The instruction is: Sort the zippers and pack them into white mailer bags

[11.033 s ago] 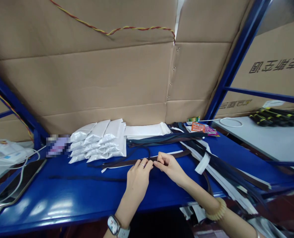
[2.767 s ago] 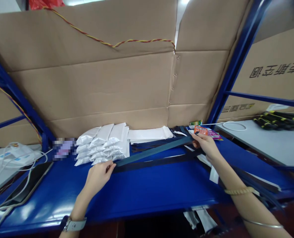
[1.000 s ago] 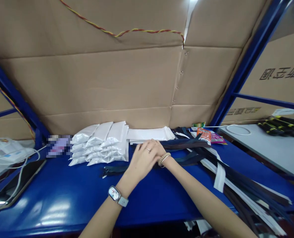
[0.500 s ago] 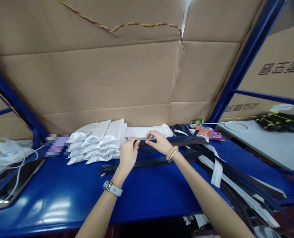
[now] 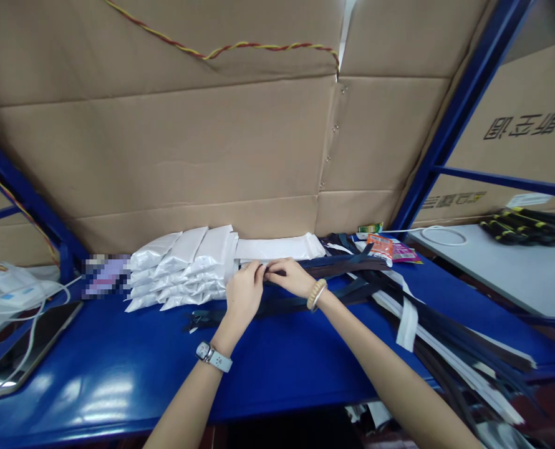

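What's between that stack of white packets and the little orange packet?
In the head view, a long flat white item lies beside the stack, then dark strips before the orange packet.

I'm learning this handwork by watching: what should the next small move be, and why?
Perhaps the left hand and right hand should part slightly: they are close together, hiding whatever may be between them, with dark strips lying just beyond the right hand.

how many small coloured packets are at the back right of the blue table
3 visible: a green packet farthest back, an orange packet just beyond the dark strips, and a purple packet to its right. Others could be hidden underneath.
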A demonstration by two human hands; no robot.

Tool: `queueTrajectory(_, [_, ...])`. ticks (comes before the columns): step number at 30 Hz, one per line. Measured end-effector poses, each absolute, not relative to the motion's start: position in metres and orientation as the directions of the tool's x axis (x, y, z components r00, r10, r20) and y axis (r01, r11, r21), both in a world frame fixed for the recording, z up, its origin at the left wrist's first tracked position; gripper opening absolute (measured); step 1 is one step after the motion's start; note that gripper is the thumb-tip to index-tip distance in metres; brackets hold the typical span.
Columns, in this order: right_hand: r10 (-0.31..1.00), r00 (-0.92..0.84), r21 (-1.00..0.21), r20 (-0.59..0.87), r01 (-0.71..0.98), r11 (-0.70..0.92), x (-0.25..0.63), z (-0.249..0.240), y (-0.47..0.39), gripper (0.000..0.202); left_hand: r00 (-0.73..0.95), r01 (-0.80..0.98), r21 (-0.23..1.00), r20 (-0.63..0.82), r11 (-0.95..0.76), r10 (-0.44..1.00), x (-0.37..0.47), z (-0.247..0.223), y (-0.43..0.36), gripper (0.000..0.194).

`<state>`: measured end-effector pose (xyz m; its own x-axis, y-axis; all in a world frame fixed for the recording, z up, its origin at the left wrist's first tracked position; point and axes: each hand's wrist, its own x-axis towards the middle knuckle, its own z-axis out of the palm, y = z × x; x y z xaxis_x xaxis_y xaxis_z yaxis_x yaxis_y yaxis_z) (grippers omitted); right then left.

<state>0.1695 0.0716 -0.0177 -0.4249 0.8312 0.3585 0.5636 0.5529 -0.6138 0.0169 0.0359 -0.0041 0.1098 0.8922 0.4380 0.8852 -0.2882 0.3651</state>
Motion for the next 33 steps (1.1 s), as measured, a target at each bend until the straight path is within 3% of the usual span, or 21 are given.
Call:
queueTrajectory(5, [0.811,-0.421,-0.694,0.407,0.435,0.574,0.169,-0.016,0.073,0.021,0.110,0.892,0.356,0.426,-0.279,0.898,0.018,-0.004,0.036,0.031])
queueTrajectory(12, [0.872,-0.196,-0.595,0.449,0.663,0.455,0.170,-0.018,0.073,0.018,0.115,0.850,0.370,0.562,-0.374,0.819,0.021,0.004,0.028,0.029])
queueTrajectory(16, [0.863,-0.047,-0.551,0.504,0.752,0.362,0.186,-0.016,0.081,0.020,0.015,0.809,0.404,0.711,-0.427,0.703,0.014,0.017,0.025,0.032])
queueTrajectory(22, [0.857,0.071,-0.505,0.511,0.831,0.232,0.227,-0.007,0.094,0.024,-0.117,0.835,0.342,0.876,-0.431,0.468,-0.013,0.045,0.020,0.029])
queueTrajectory(25, [0.867,0.137,-0.445,0.479,0.889,0.106,0.247,-0.010,0.100,0.025,-0.285,0.810,0.452,0.860,-0.373,0.423,-0.038,0.057,0.023,0.033])
queueTrajectory(27, [0.866,0.176,-0.395,0.469,0.918,0.028,0.257,-0.013,0.104,0.027,-0.427,0.695,0.595,0.793,-0.403,0.435,-0.057,0.060,0.030,0.035])
queueTrajectory(30, [0.876,0.206,-0.349,0.436,0.936,-0.046,0.267,-0.016,0.107,0.029,-0.595,0.331,0.788,0.601,-0.519,0.533,-0.081,0.058,0.042,0.034])
queueTrajectory(33, [0.887,0.186,-0.336,0.423,0.941,-0.037,0.267,-0.016,0.107,0.028,-0.646,0.102,0.824,0.481,-0.557,0.593,-0.093,0.054,0.050,0.034])
